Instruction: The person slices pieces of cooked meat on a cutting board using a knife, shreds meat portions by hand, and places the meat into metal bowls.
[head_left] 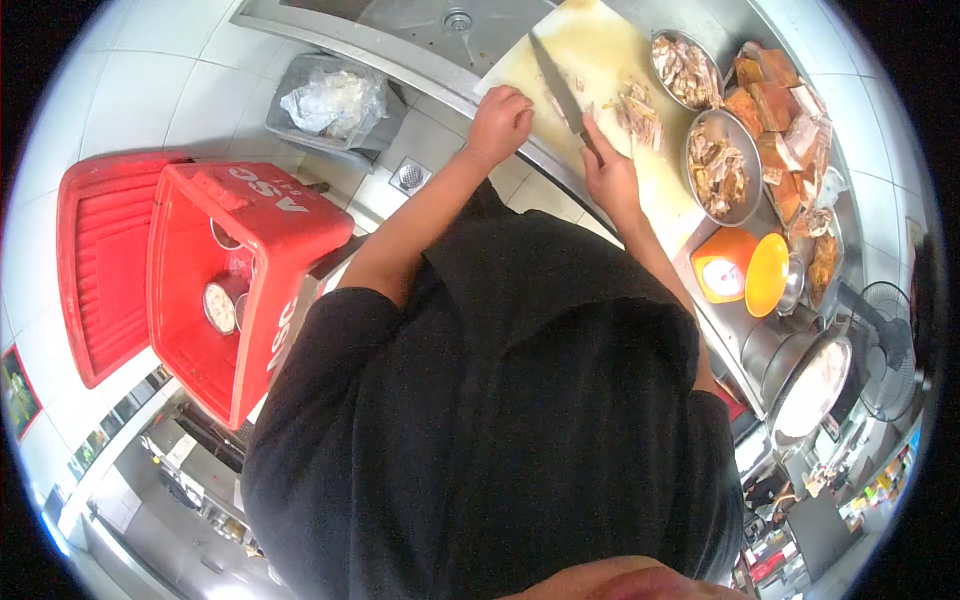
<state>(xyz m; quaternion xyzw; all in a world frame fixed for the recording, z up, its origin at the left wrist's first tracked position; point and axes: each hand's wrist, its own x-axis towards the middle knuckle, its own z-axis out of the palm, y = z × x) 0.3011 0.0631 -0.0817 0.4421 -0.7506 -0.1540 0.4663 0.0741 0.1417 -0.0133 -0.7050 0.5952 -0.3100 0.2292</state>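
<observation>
My right hand point(610, 178) is wrapped round the handle of a large kitchen knife point(553, 78). The blade lies over the long whitish cutting board point(600, 45) and points to the board's far left. Beside the knife, to its right, is a small pile of sliced meat point(640, 115), with a few scraps near the blade. Over the board's left edge hovers my left hand point(502, 122), its fingers curled in and nothing showing in them. Right of the board stand two metal bowls, one with pale meat pieces point(686, 72), the nearer with browner meat pieces point(718, 172).
Brown-skinned meat slabs point(775, 105) are heaped behind the bowls. An orange scale point(724, 264) and an orange dish point(767, 276) sit nearer me, beside a large pot point(780, 355). A metal sink point(420, 25) adjoins the board. Left are a red cooler point(255, 200) and a lined bin point(335, 105).
</observation>
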